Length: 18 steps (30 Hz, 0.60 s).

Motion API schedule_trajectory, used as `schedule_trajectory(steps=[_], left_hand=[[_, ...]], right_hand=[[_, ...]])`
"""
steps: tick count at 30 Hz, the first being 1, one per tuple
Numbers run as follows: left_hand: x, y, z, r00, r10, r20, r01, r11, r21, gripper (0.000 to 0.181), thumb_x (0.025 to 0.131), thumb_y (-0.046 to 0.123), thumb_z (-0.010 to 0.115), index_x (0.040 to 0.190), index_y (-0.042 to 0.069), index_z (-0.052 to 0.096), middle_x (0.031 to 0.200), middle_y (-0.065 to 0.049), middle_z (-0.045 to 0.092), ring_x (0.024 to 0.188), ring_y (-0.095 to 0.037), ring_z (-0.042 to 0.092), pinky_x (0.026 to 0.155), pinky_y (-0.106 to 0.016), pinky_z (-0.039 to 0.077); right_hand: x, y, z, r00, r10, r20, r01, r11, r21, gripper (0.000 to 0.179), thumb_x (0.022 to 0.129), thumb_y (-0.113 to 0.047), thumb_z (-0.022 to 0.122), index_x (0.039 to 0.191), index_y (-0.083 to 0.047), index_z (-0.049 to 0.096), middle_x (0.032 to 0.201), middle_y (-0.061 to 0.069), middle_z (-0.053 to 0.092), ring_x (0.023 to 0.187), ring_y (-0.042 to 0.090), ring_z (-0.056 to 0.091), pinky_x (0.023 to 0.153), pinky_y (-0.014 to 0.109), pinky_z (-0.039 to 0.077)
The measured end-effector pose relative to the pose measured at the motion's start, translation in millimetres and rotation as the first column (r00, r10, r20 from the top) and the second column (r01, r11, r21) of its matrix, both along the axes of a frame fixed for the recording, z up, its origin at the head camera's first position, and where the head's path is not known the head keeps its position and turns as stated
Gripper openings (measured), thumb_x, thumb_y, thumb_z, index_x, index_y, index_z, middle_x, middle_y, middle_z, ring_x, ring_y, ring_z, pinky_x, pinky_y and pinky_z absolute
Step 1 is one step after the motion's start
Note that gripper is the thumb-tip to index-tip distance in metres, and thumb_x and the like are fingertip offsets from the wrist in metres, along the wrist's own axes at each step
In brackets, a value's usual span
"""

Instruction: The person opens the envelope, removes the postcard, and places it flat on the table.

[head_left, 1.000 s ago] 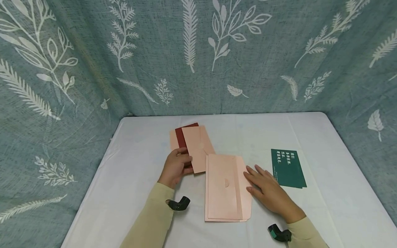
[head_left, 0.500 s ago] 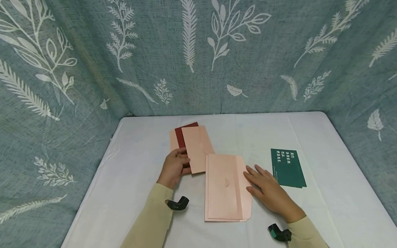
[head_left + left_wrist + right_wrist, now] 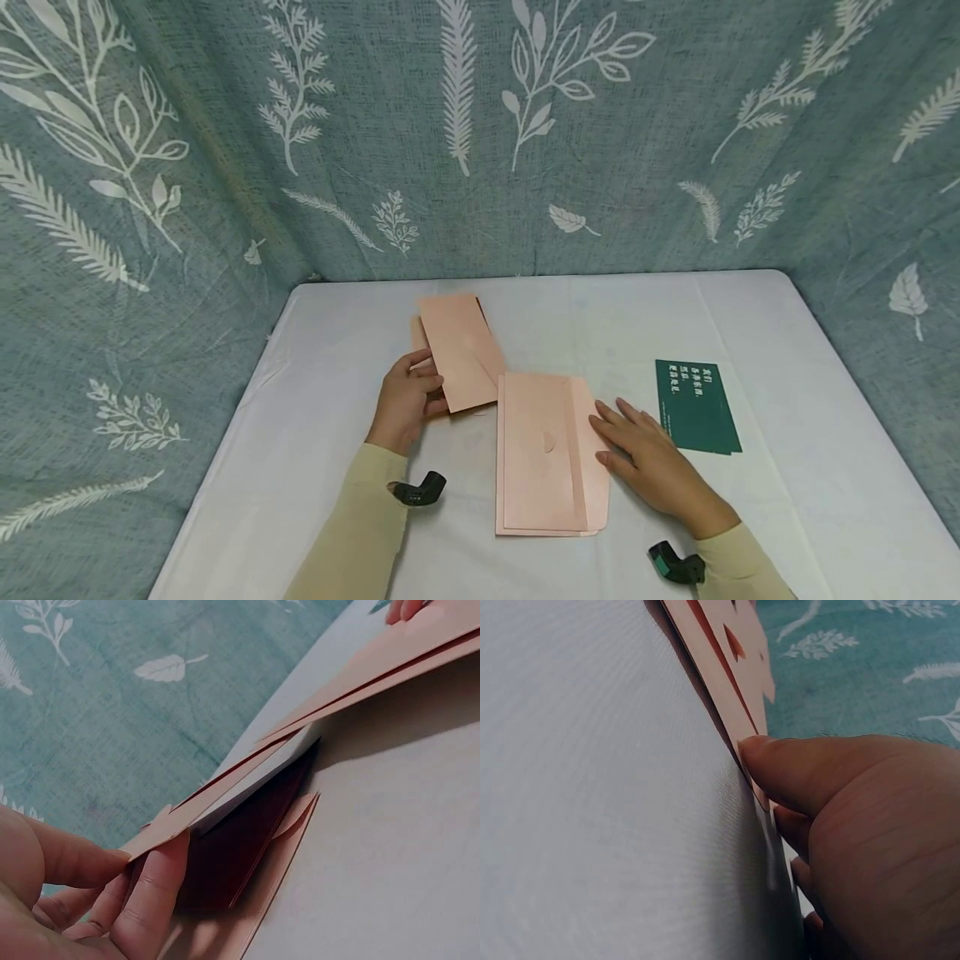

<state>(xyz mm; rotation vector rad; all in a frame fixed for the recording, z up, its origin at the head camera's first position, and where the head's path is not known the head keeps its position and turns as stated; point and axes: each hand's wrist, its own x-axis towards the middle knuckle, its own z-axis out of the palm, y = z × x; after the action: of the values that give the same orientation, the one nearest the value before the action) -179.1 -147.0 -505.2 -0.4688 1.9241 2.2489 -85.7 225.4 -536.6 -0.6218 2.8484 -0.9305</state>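
Observation:
My left hand (image 3: pixel 405 398) pinches the left edge of a pink envelope (image 3: pixel 461 346) between thumb and fingers. In the left wrist view that envelope is tilted up over a dark red card (image 3: pixel 232 855), which lies above another pink envelope (image 3: pixel 259 900). The head view hides most of the red card. Front and centre lies a stack of larger pink envelopes (image 3: pixel 536 467), the top one with its flap out to the right. My right hand (image 3: pixel 652 467) rests its straight fingers on that flap's edge; the right wrist view shows the thumb (image 3: pixel 787 765) against the paper.
Dark green cards (image 3: pixel 697 408) with white writing lie right of my right hand, slightly overlapped. A white cloth (image 3: pixel 360 333) covers the table. A blue-green leaf-patterned curtain (image 3: pixel 480 208) hangs behind and at both sides.
The pinched envelope has moved left and slightly away with my left hand, now covering nearly all of the red card in the head view. My right hand has stayed in place.

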Motion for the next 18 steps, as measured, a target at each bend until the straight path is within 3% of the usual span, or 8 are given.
schedule_trajectory(steps=[13,18], left_hand=[[-1.4,-9.0,1.8,0.998,0.054,-0.039,-0.053,0.998,0.031,0.059,0.104,-0.011,0.058,0.159,0.006,0.046,0.125,-0.018,0.058,0.095,-0.024,0.070,0.064,-0.031,0.062],[-0.3,-9.3,2.9,0.995,0.090,-0.050,-0.088,0.996,0.029,0.058,0.103,-0.011,0.058,0.158,0.006,0.047,0.123,-0.016,0.058,0.093,-0.022,0.070,0.062,-0.029,0.061]], right_hand=[[1.4,0.6,0.5,0.999,0.003,-0.035,-0.004,1.000,-0.019,0.055,0.108,-0.028,0.071,0.157,-0.005,0.059,0.168,0.011,0.045,0.159,0.045,0.028,0.122,0.070,0.017],[0.0,0.9,-0.6,1.000,0.000,-0.011,0.000,1.000,-0.017,0.056,0.108,-0.028,0.070,0.158,-0.006,0.057,0.170,0.009,0.042,0.160,0.042,0.025,0.124,0.068,0.015]])
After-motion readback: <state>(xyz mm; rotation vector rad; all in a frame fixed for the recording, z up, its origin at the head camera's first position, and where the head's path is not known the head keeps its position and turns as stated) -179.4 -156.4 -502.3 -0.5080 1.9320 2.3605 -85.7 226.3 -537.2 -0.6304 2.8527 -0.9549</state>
